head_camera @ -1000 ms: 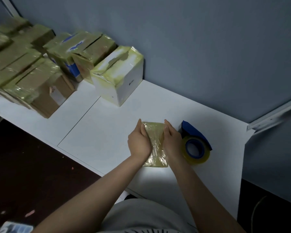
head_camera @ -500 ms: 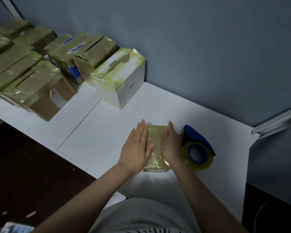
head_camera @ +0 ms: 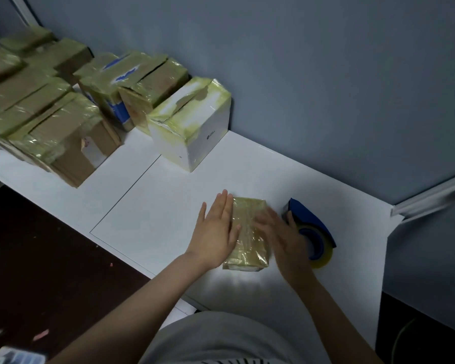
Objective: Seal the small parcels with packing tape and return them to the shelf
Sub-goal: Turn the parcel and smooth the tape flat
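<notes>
Far left, against wall: taped parcels [head_camera: 50, 122] stacked on white surface [head_camera: 147, 206]; white box [head_camera: 195, 132] beside them. Centre: left hand [head_camera: 214, 232], grip open, fingers straight, flat against left side of small parcel [head_camera: 248, 237]. Parcel tape-wrapped, lying on surface. Right hand [head_camera: 284, 237] blurred, grip open, fingers spread over parcel's right edge. Tape dispenser [head_camera: 315, 229] just right.
</notes>
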